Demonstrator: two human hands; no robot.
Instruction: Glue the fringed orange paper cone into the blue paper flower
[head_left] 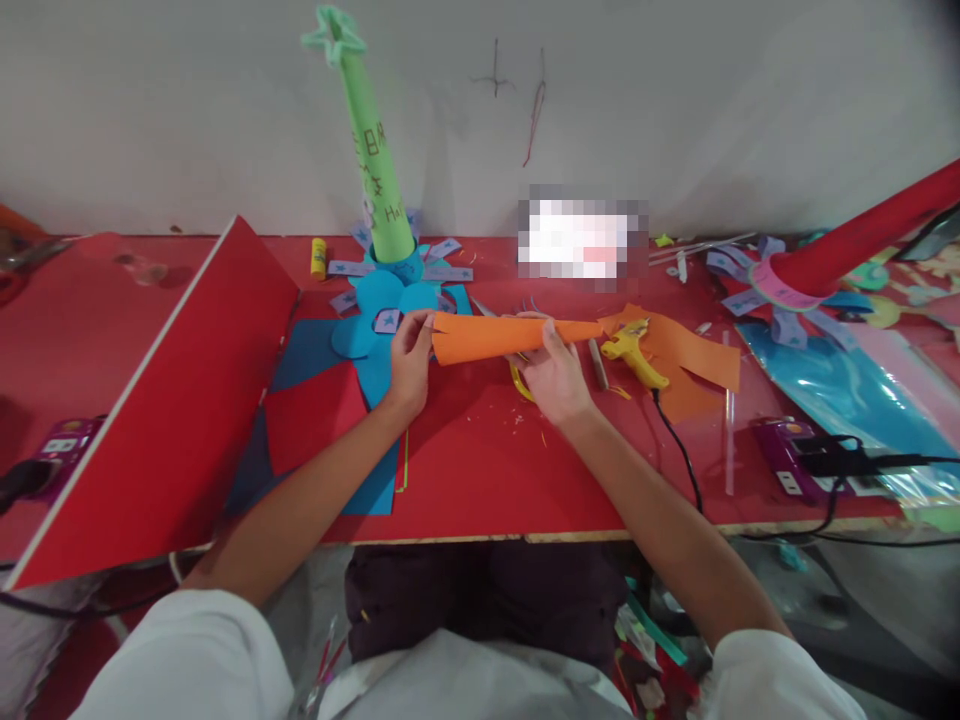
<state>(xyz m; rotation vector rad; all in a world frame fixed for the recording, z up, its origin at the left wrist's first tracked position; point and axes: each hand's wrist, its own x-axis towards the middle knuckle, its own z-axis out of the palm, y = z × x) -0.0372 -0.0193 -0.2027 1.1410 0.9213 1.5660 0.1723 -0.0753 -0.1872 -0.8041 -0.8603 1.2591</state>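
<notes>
Holding a long, tapering orange paper cone [487,342] in both hands, up above a flat red tabletop [480,470], roughly level, wide end at the left hand, narrow tip out past the right. Left bare hand [411,365]: pinching the rim of the wide end btw thumb + fingertips, right by the slits. Right bare hand [556,385]: gripping closer to the tip, thumb on top, fingers underneath and mostly hidden, so can't tell exact finger placement.

Handling-wise, prob v. light, a bit stiff lengthwise bc of the rolled shape, not slippery imo. Likely easy to crease or squash tho, esp. at the slit end. Best to pinch softly there and take the main hold around mid-length, w/o squeezing flat.

Around the grip: just right of the tip, a yellow plastic glue gun [637,365] w/ loose orange paper sheets [701,355] next to/under it. Partly under the right hand, yellow-handled scissors [516,380]. Just left of the left hand, a blue paper flower w/ rounded petals [350,337]. Farther back, beyond the left hand, an upright green paper tube w/ writing [379,170].
</notes>
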